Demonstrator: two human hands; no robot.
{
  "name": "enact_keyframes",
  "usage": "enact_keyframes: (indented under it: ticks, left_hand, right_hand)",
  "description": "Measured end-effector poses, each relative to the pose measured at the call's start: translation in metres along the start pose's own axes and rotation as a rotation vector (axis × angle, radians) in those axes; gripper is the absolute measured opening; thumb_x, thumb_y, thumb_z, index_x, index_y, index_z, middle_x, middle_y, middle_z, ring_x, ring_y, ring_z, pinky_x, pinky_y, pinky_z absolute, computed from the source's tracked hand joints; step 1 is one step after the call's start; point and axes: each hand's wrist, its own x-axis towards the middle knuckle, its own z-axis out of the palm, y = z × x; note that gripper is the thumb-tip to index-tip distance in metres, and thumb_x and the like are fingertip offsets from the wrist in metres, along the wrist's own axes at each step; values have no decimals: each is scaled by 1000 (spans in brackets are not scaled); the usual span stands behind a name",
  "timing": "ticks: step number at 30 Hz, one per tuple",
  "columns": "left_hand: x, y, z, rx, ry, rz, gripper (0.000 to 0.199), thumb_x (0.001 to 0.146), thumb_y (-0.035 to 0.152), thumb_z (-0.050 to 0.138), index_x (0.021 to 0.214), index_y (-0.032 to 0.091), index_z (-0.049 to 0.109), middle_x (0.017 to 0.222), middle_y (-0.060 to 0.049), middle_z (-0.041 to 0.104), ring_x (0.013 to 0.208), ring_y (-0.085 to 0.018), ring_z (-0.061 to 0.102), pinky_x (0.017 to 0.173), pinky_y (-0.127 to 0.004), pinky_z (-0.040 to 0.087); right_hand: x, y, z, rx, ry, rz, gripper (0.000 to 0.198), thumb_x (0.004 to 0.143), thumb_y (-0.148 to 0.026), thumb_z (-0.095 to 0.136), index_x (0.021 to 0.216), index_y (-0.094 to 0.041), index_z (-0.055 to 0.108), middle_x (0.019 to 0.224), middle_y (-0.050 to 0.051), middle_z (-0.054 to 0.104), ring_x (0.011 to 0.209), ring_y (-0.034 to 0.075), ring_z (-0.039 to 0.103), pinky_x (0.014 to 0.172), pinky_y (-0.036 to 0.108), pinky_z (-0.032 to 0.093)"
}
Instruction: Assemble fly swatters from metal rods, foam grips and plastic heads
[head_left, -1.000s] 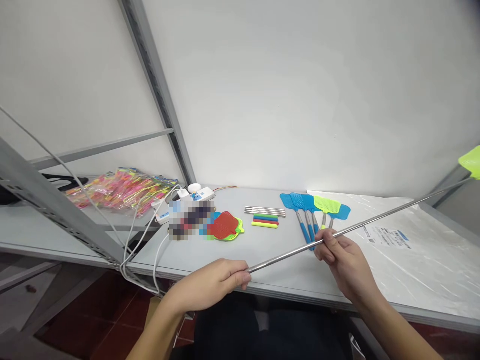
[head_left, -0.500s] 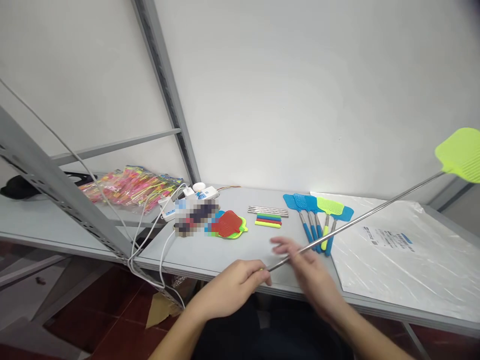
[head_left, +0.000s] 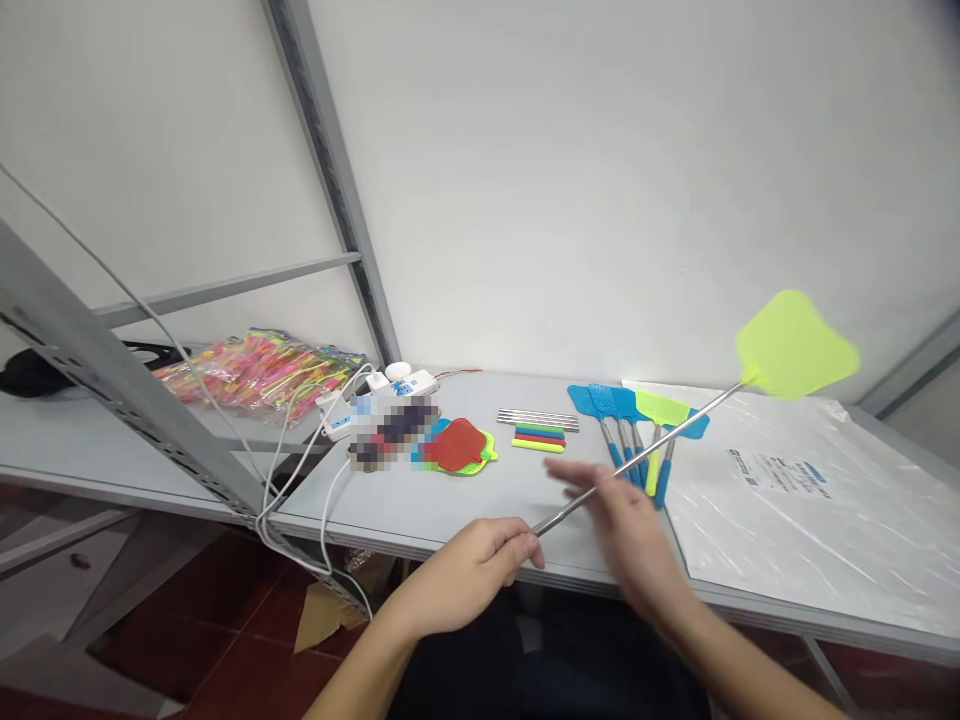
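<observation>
My left hand [head_left: 487, 560] is closed around the near end of a yellow-green fly swatter [head_left: 795, 345], whose metal rod slants up to the right. The grip end is hidden in that fist. Farther up the rod, my right hand [head_left: 626, 525] has its thumb and fingers about the metal, with the fingertips reaching past it; they are slightly blurred. Beyond that hand, several finished-looking fly swatters [head_left: 622, 405], mostly blue and one yellow-green, lie fanned on the shelf. Loose metal rods [head_left: 538, 420] and coloured handle tubes [head_left: 538, 440] lie in rows. Left of them rest loose swatter heads [head_left: 460, 447], red on top.
A white plastic package [head_left: 810, 500] with a label covers the shelf's right side. Power strips [head_left: 412, 385] with white cables stand left of centre, beside a pixelated dark patch. Bagged colourful items [head_left: 262, 375] lie behind the grey metal post [head_left: 135, 390].
The yellow-green swatter head has come in from the right edge toward my hands, and the visible rod is shorter. My left hand stays in place; my right hand has barely shifted.
</observation>
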Motion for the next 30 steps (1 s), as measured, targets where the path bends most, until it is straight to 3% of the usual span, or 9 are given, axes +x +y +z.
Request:
enact_keyframes:
  ticks: [3, 5, 10, 13, 15, 18, 22, 27, 30]
  left_hand:
    - [4, 2, 4, -55, -14, 2, 46, 97, 53, 32, 93, 20, 64, 63, 5, 43, 58, -10, 42, 55, -21, 32]
    - [2, -3, 3, -85, -34, -25, 48, 96, 55, 32, 93, 19, 64, 62, 5, 41, 54, -10, 39, 52, -20, 30]
    - [-9, -19, -4, -93, -48, -68, 47, 96, 54, 34, 91, 18, 64, 61, 6, 37, 54, -9, 37, 52, -19, 31]
    - [-8, -14, -2, -106, -54, -57, 47, 96, 54, 35, 91, 18, 64, 61, 6, 38, 53, -8, 38, 51, -19, 30]
    - [-3, -6, 2, -136, -34, -36, 46, 96, 54, 35, 92, 18, 63, 61, 6, 39, 52, -8, 38, 49, -18, 30]
    - [3, 3, 10, -199, -6, 2, 45, 96, 55, 35, 93, 19, 62, 60, 7, 39, 49, -7, 37, 46, -18, 29]
    - [3, 1, 14, -271, -2, 4, 47, 95, 57, 35, 93, 18, 61, 59, 7, 38, 46, -7, 34, 42, -19, 27]
    - [5, -8, 15, -378, 1, -33, 46, 95, 57, 37, 91, 17, 60, 59, 8, 33, 46, -7, 29, 41, -18, 27]
    - [10, -8, 16, -408, 3, -28, 46, 95, 57, 37, 90, 17, 60, 58, 8, 33, 45, -6, 28, 39, -18, 26]
  right_hand:
    - [-12, 7, 10, 14, -226, 128, 39, 93, -49, 49, 114, -24, 70, 125, 10, 65, 118, 27, 57, 106, 46, 34]
    - [-4, 0, -2, 69, -253, 166, 40, 89, -50, 55, 118, -25, 67, 125, 10, 65, 116, 27, 59, 104, 45, 36]
    - [46, -31, -53, 354, 142, 69, 39, 90, -53, 50, 103, -24, 72, 103, 6, 72, 104, 23, 64, 92, 39, 46]
    - [51, -32, -47, 337, 242, -30, 37, 92, -50, 47, 94, -24, 73, 102, 5, 73, 109, 23, 62, 96, 39, 43]
    - [36, -21, -24, 242, 180, -70, 38, 94, -49, 45, 94, -24, 73, 109, 6, 72, 114, 24, 60, 100, 41, 40]
    - [5, -2, 12, 181, -87, 41, 41, 96, -49, 41, 100, -23, 73, 115, 8, 70, 109, 25, 62, 99, 45, 41]
    - [-3, 4, 17, 278, -205, 153, 44, 93, -53, 45, 120, -24, 65, 126, 9, 64, 116, 26, 59, 104, 46, 37]
    - [26, -11, -10, 399, 112, 57, 42, 87, -48, 60, 125, -30, 59, 129, 3, 62, 118, 23, 57, 102, 42, 42]
    - [33, -17, -11, 301, 173, -54, 47, 84, -40, 66, 129, -32, 55, 133, 1, 59, 121, 21, 54, 102, 38, 43]
